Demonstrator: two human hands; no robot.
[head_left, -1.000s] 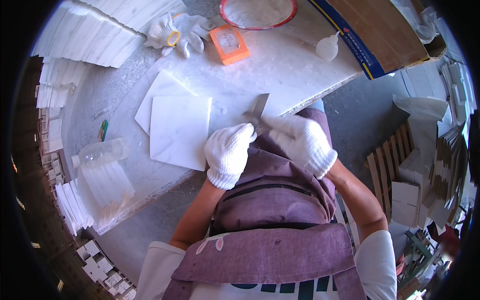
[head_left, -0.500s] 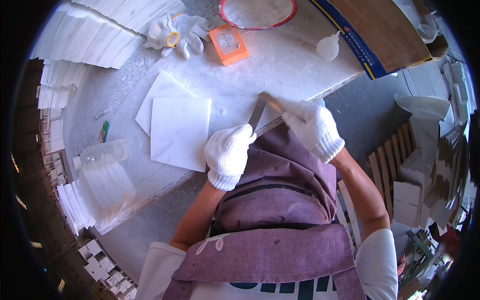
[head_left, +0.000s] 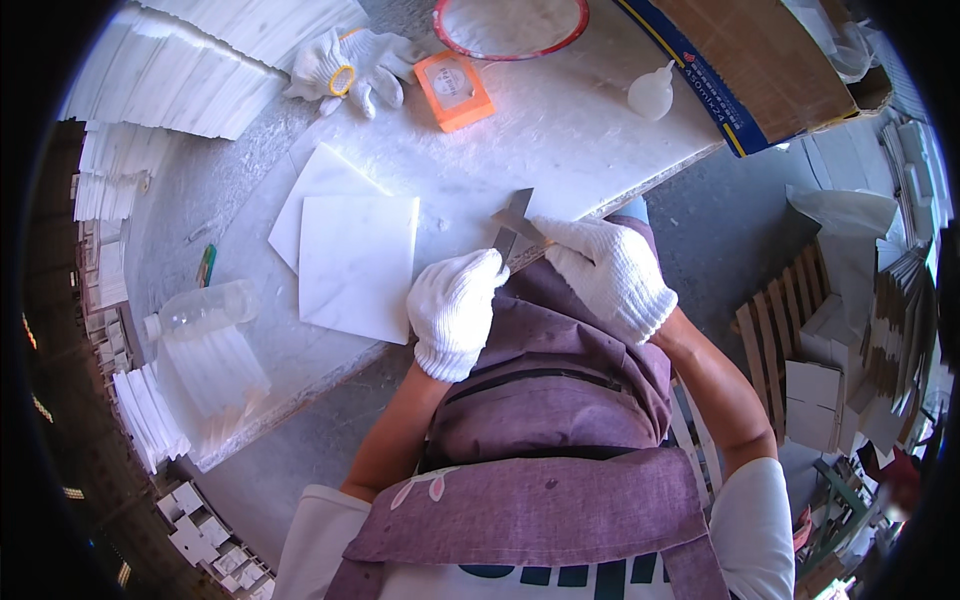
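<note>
My left hand (head_left: pixel 455 313), in a white knit glove, is closed round the lower end of a narrow flat metal blade (head_left: pixel 522 203) that points up and away over the table edge. In my right hand (head_left: pixel 608 270), gloved the same, is a second flat metal blade (head_left: pixel 505 217); its handle is mostly hidden by the fingers. The two blades cross, the right one appearing to lie over the left. Left of my left hand lies a square white marble-look tile (head_left: pixel 358 265), overlapping another such tile (head_left: pixel 300 215) turned at an angle.
Farther back are spare gloves (head_left: pixel 355 70), an orange box (head_left: pixel 455 92), a red-rimmed bowl of white powder (head_left: pixel 512 52), a squeeze bulb (head_left: pixel 651 93) and a cardboard carton (head_left: pixel 770 70). Tile stacks (head_left: pixel 190 75) and a clear bottle (head_left: pixel 205 310) stand left. A wooden pallet (head_left: pixel 785 320) is right.
My right hand has drawn back toward me and slightly left, its blade sliding down along the left blade. My left hand has stayed nearly still.
</note>
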